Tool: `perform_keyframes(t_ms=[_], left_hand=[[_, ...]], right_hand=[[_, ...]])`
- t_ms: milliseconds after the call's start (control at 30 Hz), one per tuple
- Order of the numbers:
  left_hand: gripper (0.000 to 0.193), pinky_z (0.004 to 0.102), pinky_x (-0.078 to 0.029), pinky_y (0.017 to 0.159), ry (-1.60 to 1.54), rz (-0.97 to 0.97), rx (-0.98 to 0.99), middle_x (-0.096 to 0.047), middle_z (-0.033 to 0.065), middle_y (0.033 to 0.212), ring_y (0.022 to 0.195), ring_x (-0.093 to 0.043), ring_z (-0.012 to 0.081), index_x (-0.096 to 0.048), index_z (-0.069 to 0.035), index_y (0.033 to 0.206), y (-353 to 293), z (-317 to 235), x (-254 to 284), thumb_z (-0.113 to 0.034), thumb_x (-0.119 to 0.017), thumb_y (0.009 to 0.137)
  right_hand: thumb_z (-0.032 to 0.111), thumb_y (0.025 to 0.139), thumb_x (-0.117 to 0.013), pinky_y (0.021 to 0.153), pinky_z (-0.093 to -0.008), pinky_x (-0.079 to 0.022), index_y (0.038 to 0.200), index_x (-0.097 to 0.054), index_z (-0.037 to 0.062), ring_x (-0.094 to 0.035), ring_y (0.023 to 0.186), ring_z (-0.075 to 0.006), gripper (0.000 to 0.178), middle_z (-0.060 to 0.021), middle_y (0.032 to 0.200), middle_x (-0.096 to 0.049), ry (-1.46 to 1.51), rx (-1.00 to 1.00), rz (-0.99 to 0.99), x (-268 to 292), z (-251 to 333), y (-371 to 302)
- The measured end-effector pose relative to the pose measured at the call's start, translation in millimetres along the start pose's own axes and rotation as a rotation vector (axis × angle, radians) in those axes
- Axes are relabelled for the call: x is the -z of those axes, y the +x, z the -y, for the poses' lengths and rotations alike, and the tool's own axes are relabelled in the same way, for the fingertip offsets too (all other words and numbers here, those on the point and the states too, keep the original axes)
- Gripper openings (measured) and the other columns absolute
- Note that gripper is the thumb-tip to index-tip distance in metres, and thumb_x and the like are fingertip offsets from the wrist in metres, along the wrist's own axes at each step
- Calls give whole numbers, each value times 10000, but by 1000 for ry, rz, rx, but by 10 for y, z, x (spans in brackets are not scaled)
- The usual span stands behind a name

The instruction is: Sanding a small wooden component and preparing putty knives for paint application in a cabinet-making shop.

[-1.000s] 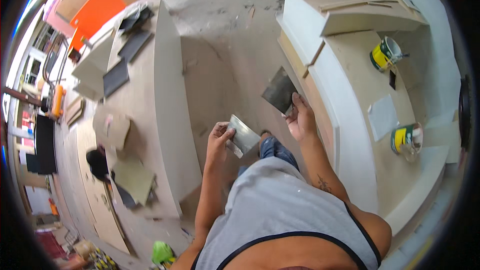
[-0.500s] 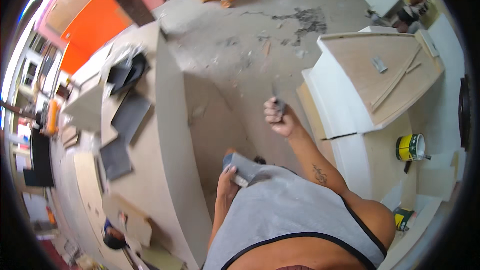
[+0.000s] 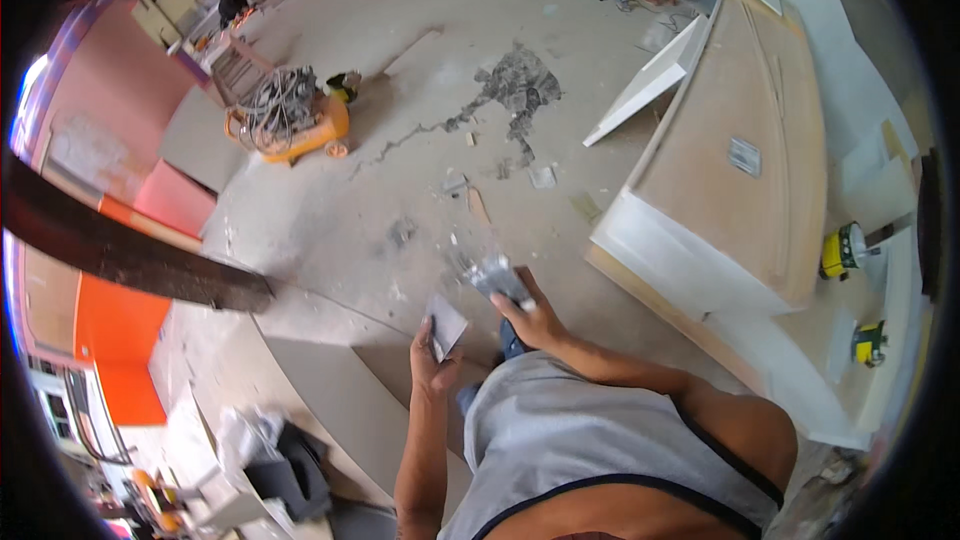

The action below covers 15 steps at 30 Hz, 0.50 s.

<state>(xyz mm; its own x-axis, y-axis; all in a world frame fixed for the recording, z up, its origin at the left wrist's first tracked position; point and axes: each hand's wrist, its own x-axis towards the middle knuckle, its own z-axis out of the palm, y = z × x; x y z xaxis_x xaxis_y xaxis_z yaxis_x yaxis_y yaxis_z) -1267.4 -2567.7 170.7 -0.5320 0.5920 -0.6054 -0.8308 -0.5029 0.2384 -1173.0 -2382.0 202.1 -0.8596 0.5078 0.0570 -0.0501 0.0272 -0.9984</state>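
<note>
Blur smears the tool in the right hand point(image 3: 535, 318), so the metal blade point(image 3: 495, 278) it grips reads only as a flat grey scraper of some kind, its edge pointing up and away over the floor; the fingers are curled tight round its lower end. The left hand point(image 3: 430, 365) holds a second flat metal plate point(image 3: 445, 325) upright, thumb on one face and fingers wrapped behind it (those fingertips are hidden by the plate). The two blades sit near each other but apart, in front of the person's chest. The grey sleeveless shirt point(image 3: 590, 440) covers the lower body, and the fisheye rim cuts off everything at the corners.

Below lies a dusty concrete floor point(image 3: 400, 170) with a dark stain, cracks and scraps of debris. An orange air compressor point(image 3: 290, 125) stands well off to the upper left. To the right, a large board-topped workbench point(image 3: 740, 190) carries two yellow cans point(image 3: 845, 250). Pale panels point(image 3: 340, 400) lean at lower left; another person stands far off at the top.
</note>
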Motion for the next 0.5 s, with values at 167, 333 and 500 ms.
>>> perform_keyframes(t_ms=[167,333,500], left_hand=[[180,235,-381,422,256,27,76,-635,19,800,609,-577,132,-573,-92,974,1372,-1036,-881,-262,-598,921],[251,324,-528,636,609,76,104,-664,46,965,819,-660,177,-587,-72,1115,2710,-1503,-1770,-215,-577,908],[239,339,-483,575,271,-4,12,-638,26,915,788,-618,162,-582,-80,1073,3845,-2307,-2303,-241,-599,898]], right_hand=[[-16,789,-645,952,-433,-410,1169,-485,34,-506,1074,-364,415,-180,1170,-511,-316,550,131,-250,-545,1386],[20,766,-564,959,-443,-414,1195,-536,16,-517,1120,-382,431,-219,1171,-535,-580,-51,331,-96,-1908,3325],[74,870,-628,920,-342,-463,1265,-473,-24,-551,1116,-267,435,-183,1206,-526,91,-167,142,-446,-1057,5071]])
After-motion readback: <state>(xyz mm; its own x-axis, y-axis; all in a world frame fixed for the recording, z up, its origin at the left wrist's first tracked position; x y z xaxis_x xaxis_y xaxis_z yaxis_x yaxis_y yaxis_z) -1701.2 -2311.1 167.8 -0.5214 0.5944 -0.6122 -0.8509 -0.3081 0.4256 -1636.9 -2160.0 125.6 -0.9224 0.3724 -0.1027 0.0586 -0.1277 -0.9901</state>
